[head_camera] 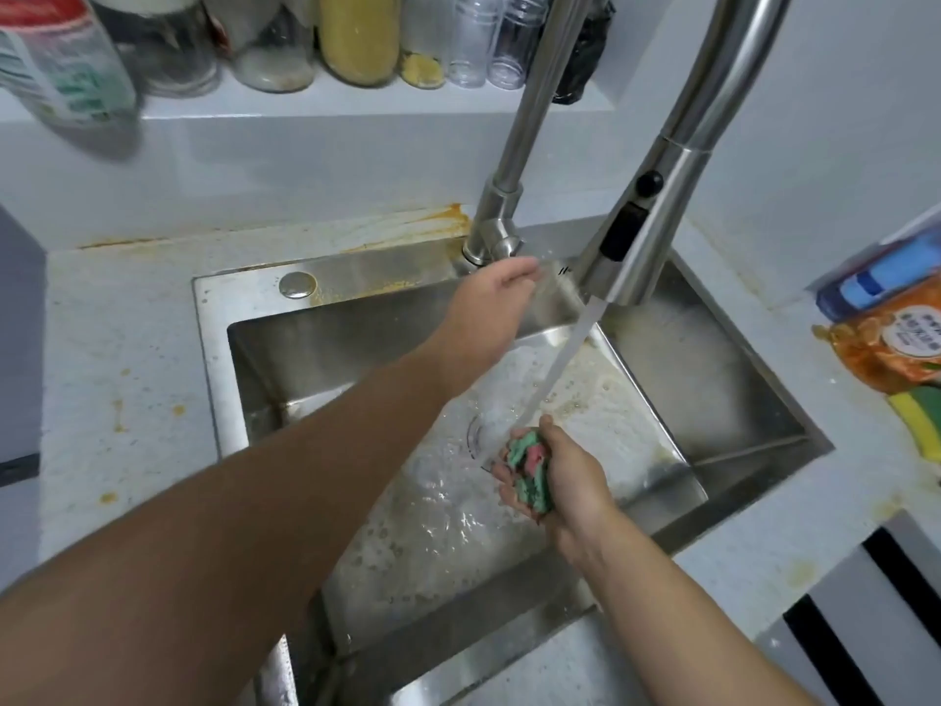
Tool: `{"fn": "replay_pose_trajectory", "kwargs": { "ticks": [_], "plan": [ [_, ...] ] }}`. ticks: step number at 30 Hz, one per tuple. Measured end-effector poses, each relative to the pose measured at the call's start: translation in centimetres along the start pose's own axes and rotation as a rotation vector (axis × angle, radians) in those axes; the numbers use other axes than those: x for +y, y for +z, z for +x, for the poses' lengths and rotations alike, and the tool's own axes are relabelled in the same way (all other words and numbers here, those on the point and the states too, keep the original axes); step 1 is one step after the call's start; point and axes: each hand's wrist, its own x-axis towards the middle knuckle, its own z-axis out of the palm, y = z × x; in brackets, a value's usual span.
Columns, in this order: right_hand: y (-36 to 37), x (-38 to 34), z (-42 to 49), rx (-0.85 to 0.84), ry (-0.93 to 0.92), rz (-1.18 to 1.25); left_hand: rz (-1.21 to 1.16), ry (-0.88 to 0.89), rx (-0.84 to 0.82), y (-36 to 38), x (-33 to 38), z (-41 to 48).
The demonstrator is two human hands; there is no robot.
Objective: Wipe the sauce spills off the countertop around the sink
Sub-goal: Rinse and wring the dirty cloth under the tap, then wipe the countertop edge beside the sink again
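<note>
My right hand [565,481] grips a scrunched green and pink cloth [529,473] over the steel sink [219,359], under the water stream [560,369] from the pull-down faucet head [641,231]. My left hand [491,303] reaches across the basin to the faucet's handle [550,280] at the faucet base; how its fingers lie is hidden by blur. Orange sauce streaks [438,221] run along the countertop behind the sink. Small orange spots [119,410] dot the white countertop [102,323] to the left.
A wall shelf holds jars and bottles [356,38]. An orange pouch [896,349], a blue pack [886,277] and a yellow-green sponge [921,420] lie on the right counter. A striped black and white surface [865,603] sits at the lower right. Foamy water covers the basin floor.
</note>
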Motion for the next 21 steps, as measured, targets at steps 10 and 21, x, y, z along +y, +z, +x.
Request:
{"fn": "replay_pose_trajectory", "kwargs": {
  "ticks": [10,21],
  "plan": [
    [0.6,0.2,0.1,-0.026,-0.013,-0.044,0.055,0.031,0.026,-0.6,2.4,3.0],
    [3.2,-1.3,-4.3,-0.113,-0.241,-0.227,0.149,-0.252,0.178,-5.3,-4.2,-9.7]
  ]
}}
